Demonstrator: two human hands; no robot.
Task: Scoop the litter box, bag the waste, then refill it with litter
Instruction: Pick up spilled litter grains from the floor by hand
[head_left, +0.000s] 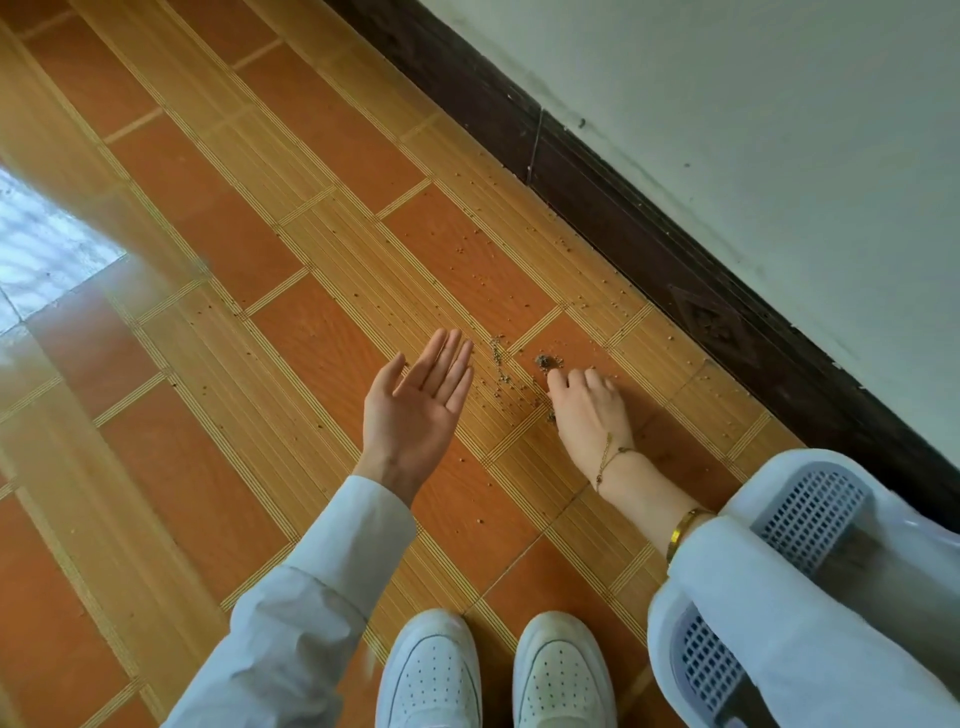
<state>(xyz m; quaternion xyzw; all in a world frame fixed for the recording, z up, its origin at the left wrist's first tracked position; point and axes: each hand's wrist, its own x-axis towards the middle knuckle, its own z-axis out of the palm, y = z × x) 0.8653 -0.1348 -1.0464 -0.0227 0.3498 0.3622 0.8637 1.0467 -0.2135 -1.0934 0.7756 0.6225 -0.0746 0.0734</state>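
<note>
I see scattered litter grains (506, 371) on the tiled floor (218, 364), lying between my two hands: my left hand (418, 402) hovers palm up with fingers straight and holding nothing, while my right hand (587, 410) rests fingers-down on the floor just beside a small clump of grains, whether it pinches any I cannot tell. The pale litter box (810, 512) with its grated insert sits at lower right against the dark baseboard (649, 244), partly covered by my right sleeve (769, 597), and my white shoes (493, 675) stand below.
</note>
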